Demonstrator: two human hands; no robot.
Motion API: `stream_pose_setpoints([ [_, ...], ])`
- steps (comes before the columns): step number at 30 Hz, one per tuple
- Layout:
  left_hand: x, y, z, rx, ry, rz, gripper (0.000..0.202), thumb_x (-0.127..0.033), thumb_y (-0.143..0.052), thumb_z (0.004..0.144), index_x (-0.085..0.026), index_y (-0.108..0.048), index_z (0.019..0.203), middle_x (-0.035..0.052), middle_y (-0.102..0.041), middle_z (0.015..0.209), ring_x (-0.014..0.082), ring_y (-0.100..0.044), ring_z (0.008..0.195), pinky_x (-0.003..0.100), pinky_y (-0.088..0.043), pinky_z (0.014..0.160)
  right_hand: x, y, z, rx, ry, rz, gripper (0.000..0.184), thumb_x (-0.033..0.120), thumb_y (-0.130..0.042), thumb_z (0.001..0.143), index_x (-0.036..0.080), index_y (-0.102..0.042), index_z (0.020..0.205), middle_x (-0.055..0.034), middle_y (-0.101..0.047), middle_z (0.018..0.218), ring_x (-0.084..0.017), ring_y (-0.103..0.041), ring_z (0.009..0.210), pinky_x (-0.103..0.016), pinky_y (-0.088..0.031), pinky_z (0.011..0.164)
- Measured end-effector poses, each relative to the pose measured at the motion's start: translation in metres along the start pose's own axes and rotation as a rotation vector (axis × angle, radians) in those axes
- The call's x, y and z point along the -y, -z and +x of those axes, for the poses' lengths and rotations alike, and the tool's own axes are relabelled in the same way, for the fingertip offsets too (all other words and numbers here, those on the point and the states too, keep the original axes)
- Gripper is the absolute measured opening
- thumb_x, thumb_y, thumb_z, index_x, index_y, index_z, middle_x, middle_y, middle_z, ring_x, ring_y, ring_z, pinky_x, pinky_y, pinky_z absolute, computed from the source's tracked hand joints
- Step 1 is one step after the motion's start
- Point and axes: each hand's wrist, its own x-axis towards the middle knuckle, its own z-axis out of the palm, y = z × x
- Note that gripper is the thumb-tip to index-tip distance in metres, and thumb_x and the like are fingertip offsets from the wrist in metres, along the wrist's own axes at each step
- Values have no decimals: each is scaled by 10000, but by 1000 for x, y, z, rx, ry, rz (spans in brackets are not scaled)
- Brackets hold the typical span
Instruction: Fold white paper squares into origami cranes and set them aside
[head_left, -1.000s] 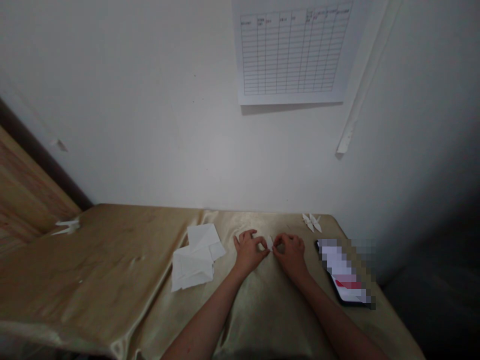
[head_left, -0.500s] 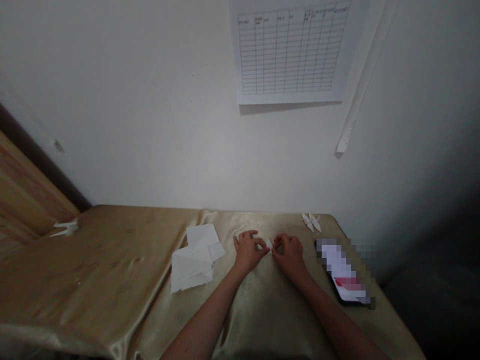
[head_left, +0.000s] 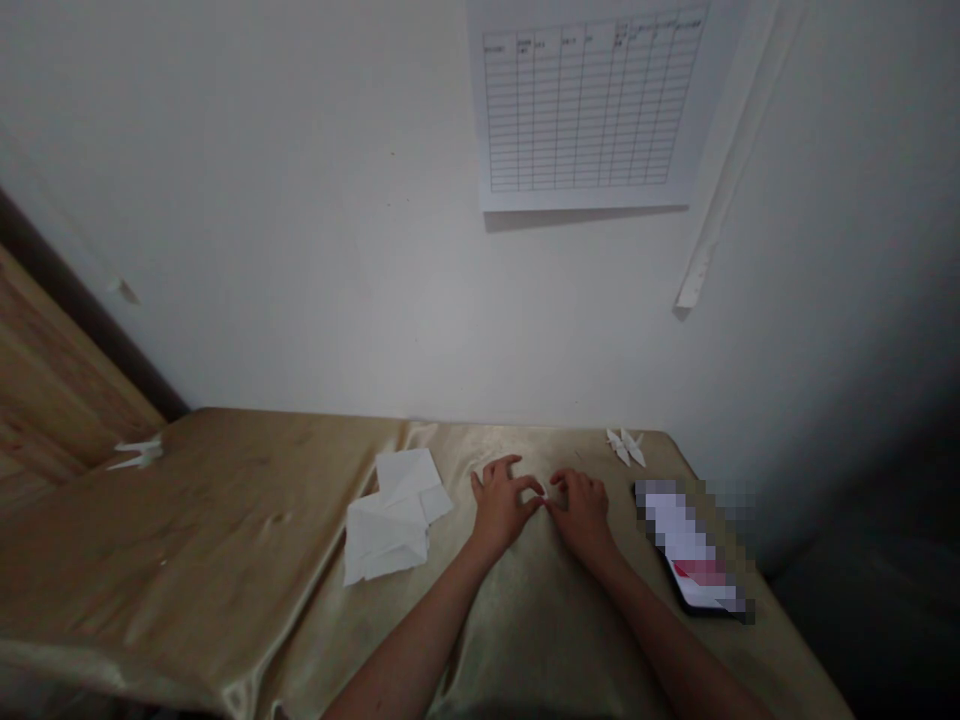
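A small piece of folded white paper (head_left: 546, 491) sits between my two hands, mostly covered by the fingertips. My left hand (head_left: 501, 502) pinches it from the left with thumb and index finger, the other fingers raised and spread. From the right, my right hand (head_left: 583, 508) holds its edge near the thumb tip, with its remaining fingers curled. The thumbs almost meet. Two folded paper cranes (head_left: 634, 448) lie beyond my right hand at the back. Left of my left hand rest several overlapping white paper sheets (head_left: 386, 535), creased.
A phone (head_left: 686, 550) with a lit, blurred screen lies to the right on the gold tablecloth (head_left: 225, 540). At the far left edge are white clip-like objects (head_left: 139, 454). A printed table sheet (head_left: 585, 110) hangs on the wall behind.
The view has shifted slightly. My fingers have closed further around the folded paper, so less of it shows, and the right index finger has lifted away from the thumb a little.
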Motion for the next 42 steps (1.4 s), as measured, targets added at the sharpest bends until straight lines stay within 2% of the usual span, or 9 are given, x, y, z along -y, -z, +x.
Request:
stream_pose_setpoints([
  [4, 1, 1, -1, 15, -40, 48, 123, -347, -820, 846, -439, -824, 928, -52, -508, 1555, 338, -365, 1451, 722, -98, 1215, 3, 1, -1, 19, -20, -54, 233, 196, -663, 821, 222, -661, 1053, -81, -688, 1077, -300, -553, 1074, -405, -363, 993],
  [10, 3, 3, -1, 48, -4, 99, 156, -429, -787, 871, -514, -804, 1001, -91, -461, 1610, 377, -329, 1490, 781, -122, 1179, 5, 1, 0, 63, -25, -88, 244, 186, -648, 846, 214, -674, 1087, -86, -688, 1124, -294, -550, 1120, -392, -354, 1015],
  [21, 9, 4, 1, 98, 9, 133, 195, -539, -720, 898, -556, -771, 1085, -88, -342, 1680, 419, -243, 1553, 809, -93, 1176, 5, -2, 1, 84, -35, -146, 266, 194, -647, 864, 214, -674, 1128, -94, -683, 1147, -290, -552, 1124, -380, -342, 1024],
  [30, 14, 3, 6, 156, -13, 199, 351, -624, -650, 914, -655, -625, 1262, -88, -272, 1711, 442, -201, 1572, 840, -90, 1147, 3, -5, 1, 97, -32, -172, 256, 177, -633, 867, 213, -672, 1117, -101, -679, 1164, -296, -545, 1139, -399, -324, 1052],
  [37, 15, 4, 5, 152, -21, 214, 390, -690, -591, 913, -672, -581, 1303, -109, -281, 1705, 451, -189, 1574, 846, -44, 1144, 2, -4, 2, 113, -13, -167, 274, 166, -626, 876, 212, -685, 1139, -102, -678, 1165, -286, -551, 1130, -403, -344, 1041],
  [42, 11, 4, 5, 128, -10, 191, 347, -666, -607, 917, -639, -638, 1262, -85, -332, 1688, 432, -212, 1570, 845, -51, 1145, 1, 3, 1, 138, 1, -122, 262, 195, -626, 904, 252, -721, 1141, -95, -657, 1192, -280, -530, 1167, -403, -351, 1061],
])
